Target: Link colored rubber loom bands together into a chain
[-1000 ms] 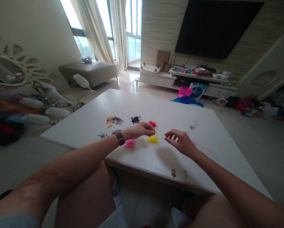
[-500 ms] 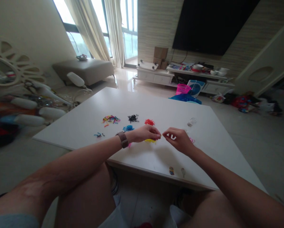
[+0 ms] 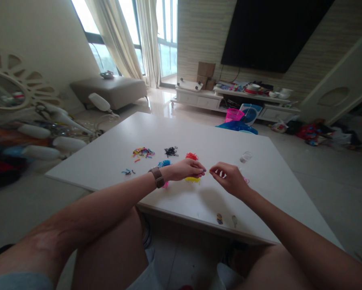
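Note:
Over the white table (image 3: 169, 129), my left hand (image 3: 191, 168) and my right hand (image 3: 226, 177) face each other with fingertips pinched. A small yellow piece (image 3: 207, 172) shows between them; its exact kind is too small to make out. Beneath and beside my left hand lie a yellow pile (image 3: 193, 180), a red pile (image 3: 192, 156), a blue pile (image 3: 164, 163) and a partly covered pink pile (image 3: 165, 185) of tiny pieces. Some pink pieces (image 3: 246, 180) are partly hidden behind my right wrist.
Farther left are a black pile (image 3: 171, 152), a mixed-colour pile (image 3: 143, 152) and a few loose strips (image 3: 127, 172). A clear container (image 3: 246, 156) stands at the right. Near the front edge lie a yellow-and-blue figure (image 3: 219, 218) and a small pale item (image 3: 234, 220).
My fingertips have drawn slightly farther apart, and the yellow bit now shows in the gap. The view has shifted a little; the piles look the same.

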Available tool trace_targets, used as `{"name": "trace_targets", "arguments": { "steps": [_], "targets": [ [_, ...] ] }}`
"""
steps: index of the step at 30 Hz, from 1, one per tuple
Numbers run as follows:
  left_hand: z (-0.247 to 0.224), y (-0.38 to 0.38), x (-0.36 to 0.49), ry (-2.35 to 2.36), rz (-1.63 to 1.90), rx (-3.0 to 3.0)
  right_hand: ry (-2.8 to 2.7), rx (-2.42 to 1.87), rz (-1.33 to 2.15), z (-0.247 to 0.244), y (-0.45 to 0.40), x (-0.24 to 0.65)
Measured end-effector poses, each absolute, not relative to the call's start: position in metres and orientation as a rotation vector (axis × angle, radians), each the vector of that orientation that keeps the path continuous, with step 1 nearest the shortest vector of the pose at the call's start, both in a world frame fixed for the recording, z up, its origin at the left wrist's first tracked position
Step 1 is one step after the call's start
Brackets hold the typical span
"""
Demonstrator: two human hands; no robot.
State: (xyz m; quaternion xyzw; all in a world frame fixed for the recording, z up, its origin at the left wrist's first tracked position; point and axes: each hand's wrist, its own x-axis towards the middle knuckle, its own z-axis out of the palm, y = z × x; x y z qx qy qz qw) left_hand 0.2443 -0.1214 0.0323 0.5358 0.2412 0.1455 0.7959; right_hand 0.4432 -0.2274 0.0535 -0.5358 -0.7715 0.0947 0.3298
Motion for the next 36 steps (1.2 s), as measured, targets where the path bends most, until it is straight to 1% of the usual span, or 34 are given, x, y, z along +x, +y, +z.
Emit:
{"name": "trace_targets", "arguments": {
  "steps": [5, 9, 15, 20, 28, 36],
  "targets": [
    [0.033, -0.116, 0.243, 0.641, 0.337, 0.897, -1.976, -1.428, 0.252, 0.055, -0.227, 0.445],
    [0.032, -0.117, 0.245, 0.632, 0.335, 0.692, -1.975, -1.428, 0.249, 0.055, -0.227, 0.444],
    [0.03, -0.119, 0.25, 0.58, 0.233, 0.659, -1.978, -1.428, 0.254, 0.057, -0.228, 0.444],
    [0.03, -0.127, 0.254, 0.653, 0.305, 0.966, -1.975, -1.442, 0.246, 0.057, -0.228, 0.445],
    [0.039, -0.135, 0.255, 0.621, 0.563, 1.765, -1.933, -1.472, 0.234, 0.057, -0.228, 0.446],
    [0.036, -0.137, 0.257, 0.595, 0.631, 1.966, -1.935, -1.479, 0.233, 0.059, -0.228, 0.448]
  ]
}}
